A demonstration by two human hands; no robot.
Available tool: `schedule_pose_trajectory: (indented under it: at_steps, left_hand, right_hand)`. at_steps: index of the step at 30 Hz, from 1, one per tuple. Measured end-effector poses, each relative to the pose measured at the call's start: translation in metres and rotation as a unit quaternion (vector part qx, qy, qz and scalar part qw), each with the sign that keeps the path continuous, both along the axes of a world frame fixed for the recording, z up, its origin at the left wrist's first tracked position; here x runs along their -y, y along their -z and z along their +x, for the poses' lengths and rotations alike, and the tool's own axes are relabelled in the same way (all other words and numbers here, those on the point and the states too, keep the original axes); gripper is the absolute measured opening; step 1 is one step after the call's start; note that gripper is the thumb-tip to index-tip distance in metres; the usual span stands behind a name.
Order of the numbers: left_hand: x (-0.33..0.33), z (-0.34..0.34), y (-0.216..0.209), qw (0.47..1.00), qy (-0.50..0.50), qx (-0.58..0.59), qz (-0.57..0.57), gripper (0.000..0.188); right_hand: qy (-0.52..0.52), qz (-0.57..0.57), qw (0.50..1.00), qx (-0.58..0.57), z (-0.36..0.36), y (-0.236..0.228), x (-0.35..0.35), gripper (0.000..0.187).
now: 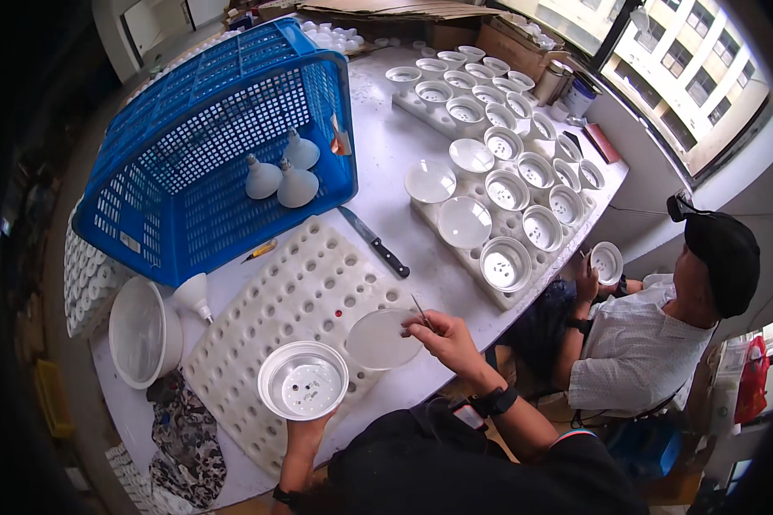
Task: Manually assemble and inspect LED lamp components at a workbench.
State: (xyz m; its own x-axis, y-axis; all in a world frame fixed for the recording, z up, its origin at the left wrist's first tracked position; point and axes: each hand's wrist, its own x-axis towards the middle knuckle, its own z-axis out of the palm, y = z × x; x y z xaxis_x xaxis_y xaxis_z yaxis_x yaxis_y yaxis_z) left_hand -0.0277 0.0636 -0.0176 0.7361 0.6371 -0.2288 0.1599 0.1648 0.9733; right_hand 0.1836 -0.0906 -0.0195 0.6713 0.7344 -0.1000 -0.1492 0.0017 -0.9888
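Two grips, both filled: left hand (312,426) cradles white cup (307,365) over near edge of perforated board (240,352); right hand (452,344) pinches thin tool (417,306), shaft slanting away, cup to its left.

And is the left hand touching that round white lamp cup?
Touching: the head view shows the left hand against the lower side of the white lamp cup, holding it.
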Motion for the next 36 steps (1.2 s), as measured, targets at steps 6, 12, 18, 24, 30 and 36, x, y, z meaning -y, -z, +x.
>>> schedule_pose_trajectory:
  at_steps: [6, 12, 18, 24, 30, 36]
  left_hand:
    - [0.019, 0.021, -0.003, 0.996, -0.056, 0.044, -0.057, 0.058]
    - [0.033, 0.049, -0.01, 0.993, -0.116, -0.005, -0.029, 0.043]
    - [0.032, 0.045, -0.011, 0.99, -0.143, -0.01, 0.007, 0.032]
    - [0.022, 0.049, -0.002, 0.985, -0.172, -0.02, -0.007, 0.022]
    - [0.024, -0.03, -0.007, 0.959, -0.281, -0.034, 0.001, 0.025]
    - [0.034, -0.072, 0.002, 0.915, -0.395, -0.036, -0.073, 0.018]
  right_hand:
    - [-0.043, -0.076, 0.996, -0.015, -0.003, -0.011, 0.01, 0.02]
    - [-0.099, -0.007, 0.993, -0.062, -0.009, 0.007, 0.018, 0.022]
    - [-0.097, -0.031, 0.99, -0.097, -0.006, 0.018, 0.013, 0.021]
    - [-0.078, -0.198, 0.951, -0.223, 0.025, 0.042, 0.022, 0.017]
    - [-0.22, -0.226, 0.924, -0.218, 0.027, 0.055, -0.046, 0.015]
    - [-0.336, -0.289, 0.879, -0.173, 0.011, 0.042, -0.124, 0.016]
